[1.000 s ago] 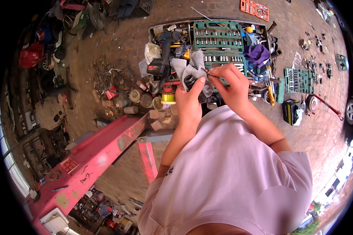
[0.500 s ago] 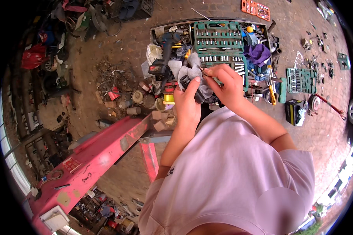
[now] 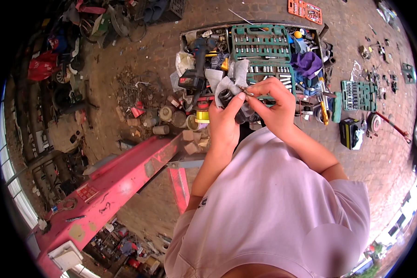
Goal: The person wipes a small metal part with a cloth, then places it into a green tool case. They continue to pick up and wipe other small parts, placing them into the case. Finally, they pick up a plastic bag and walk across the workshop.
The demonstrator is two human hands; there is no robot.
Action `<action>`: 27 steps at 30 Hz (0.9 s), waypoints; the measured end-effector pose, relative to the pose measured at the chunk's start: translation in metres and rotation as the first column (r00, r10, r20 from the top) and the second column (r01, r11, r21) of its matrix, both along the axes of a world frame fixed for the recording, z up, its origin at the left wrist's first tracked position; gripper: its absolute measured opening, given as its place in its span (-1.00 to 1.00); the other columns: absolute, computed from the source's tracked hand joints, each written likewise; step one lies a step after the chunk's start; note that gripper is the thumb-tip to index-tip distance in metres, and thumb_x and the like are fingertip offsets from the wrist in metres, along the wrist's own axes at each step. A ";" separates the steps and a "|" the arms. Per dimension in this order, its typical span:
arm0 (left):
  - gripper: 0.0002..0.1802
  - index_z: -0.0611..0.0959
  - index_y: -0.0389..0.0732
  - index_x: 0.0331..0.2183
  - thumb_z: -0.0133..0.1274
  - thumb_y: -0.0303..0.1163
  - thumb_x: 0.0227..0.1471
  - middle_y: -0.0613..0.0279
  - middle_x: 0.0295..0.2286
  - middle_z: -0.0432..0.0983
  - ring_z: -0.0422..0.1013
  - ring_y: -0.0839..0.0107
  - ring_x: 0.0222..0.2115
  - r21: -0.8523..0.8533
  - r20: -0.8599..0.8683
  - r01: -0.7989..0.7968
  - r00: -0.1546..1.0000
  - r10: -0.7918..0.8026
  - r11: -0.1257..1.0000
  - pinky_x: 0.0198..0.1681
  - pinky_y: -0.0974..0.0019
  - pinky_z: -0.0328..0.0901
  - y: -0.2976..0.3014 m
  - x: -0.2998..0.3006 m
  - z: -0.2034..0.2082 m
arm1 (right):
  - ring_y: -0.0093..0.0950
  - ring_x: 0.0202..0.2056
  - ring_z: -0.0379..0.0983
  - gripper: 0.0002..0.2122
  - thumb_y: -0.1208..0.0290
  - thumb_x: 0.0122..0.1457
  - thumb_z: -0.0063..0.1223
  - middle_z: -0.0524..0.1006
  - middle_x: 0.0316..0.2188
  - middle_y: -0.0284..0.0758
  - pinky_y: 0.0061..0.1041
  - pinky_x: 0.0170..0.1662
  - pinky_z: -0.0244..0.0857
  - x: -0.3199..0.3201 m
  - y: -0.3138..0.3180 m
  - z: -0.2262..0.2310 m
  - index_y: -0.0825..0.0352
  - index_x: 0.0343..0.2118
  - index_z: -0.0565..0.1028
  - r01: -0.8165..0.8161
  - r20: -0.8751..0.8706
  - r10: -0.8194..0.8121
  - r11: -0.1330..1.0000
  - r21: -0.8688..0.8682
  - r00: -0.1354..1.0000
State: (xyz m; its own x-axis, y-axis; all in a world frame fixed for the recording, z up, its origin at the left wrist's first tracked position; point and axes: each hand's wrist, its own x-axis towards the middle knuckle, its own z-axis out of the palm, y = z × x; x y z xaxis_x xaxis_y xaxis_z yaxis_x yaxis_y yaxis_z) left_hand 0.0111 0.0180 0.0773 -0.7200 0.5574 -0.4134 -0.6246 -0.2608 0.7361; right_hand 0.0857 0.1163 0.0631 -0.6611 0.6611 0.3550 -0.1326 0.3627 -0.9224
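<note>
My left hand [image 3: 225,124] is closed around a black cylindrical part [image 3: 225,96] with a round, ringed end, together with a grey cloth [image 3: 239,72] bunched up against it. Close beside its thumb, my right hand [image 3: 277,104] pinches a small, slim metal piece [image 3: 247,91] between thumb and fingertips, at the cloth's edge. What kind of part each is cannot be made out, and my fingers hide much of the cylinder. Beyond my hands lies an open green socket set case [image 3: 260,59] with rows of sockets and bits.
Around the case, a tool tray holds a cordless power tool [image 3: 197,65], a purple cloth [image 3: 306,64] and loose tools. A red metal beam [image 3: 120,178] rises at my left. A second green socket case [image 3: 359,95] and a black box [image 3: 350,132] are on the brick floor to the right.
The grey cloth has been shifted and spread differently over the cylindrical part. My right hand has moved slightly right and its fingers have turned, still pinching the small metal piece.
</note>
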 end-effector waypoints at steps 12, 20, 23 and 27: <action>-0.76 0.48 -0.31 -0.27 0.05 -0.56 -0.07 0.28 -0.34 0.45 0.39 0.55 -0.36 -0.077 -0.044 0.048 0.998 -0.051 0.996 -0.30 0.47 0.29 -0.014 -0.002 -0.028 | -0.51 -0.45 0.35 -0.81 0.64 -0.16 0.15 0.38 -0.48 -0.34 -0.58 -0.35 0.27 0.004 -0.002 -0.011 0.37 -0.42 0.43 -0.196 0.145 0.210 0.975 -0.101 0.967; -0.79 0.51 -0.30 -0.32 0.09 -0.52 -0.09 0.35 -0.42 0.46 0.36 0.62 -0.43 -0.326 -0.064 0.224 0.964 -0.258 0.918 -0.35 0.51 0.27 -0.040 0.000 -0.057 | -0.60 -0.49 0.40 -0.79 0.61 0.00 0.06 0.40 -0.50 -0.36 -0.63 -0.40 0.33 0.020 0.000 -0.027 0.42 -0.26 0.42 -0.360 0.252 0.442 0.879 -0.313 0.861; -0.81 0.52 -0.30 -0.35 0.11 -0.51 -0.09 0.39 -0.47 0.46 0.35 0.64 -0.48 -0.427 -0.153 0.226 0.936 -0.316 0.875 -0.41 0.53 0.25 -0.041 0.004 -0.068 | -0.65 -0.52 0.39 -0.84 0.58 0.04 0.03 0.43 -0.52 -0.35 -0.64 -0.43 0.33 0.020 -0.002 -0.038 0.43 -0.28 0.42 -0.331 0.302 0.452 0.866 -0.375 0.840; -0.81 0.53 -0.29 -0.36 0.13 -0.48 -0.10 0.41 -0.51 0.45 0.33 0.67 -0.51 -0.480 -0.240 0.171 0.918 -0.316 0.860 -0.44 0.54 0.24 -0.036 0.006 -0.079 | -0.67 -0.50 0.39 -0.88 0.57 0.07 0.01 0.46 -0.51 -0.35 -0.63 -0.43 0.34 0.016 0.000 -0.044 0.45 -0.33 0.41 -0.272 0.317 0.482 0.806 -0.525 0.817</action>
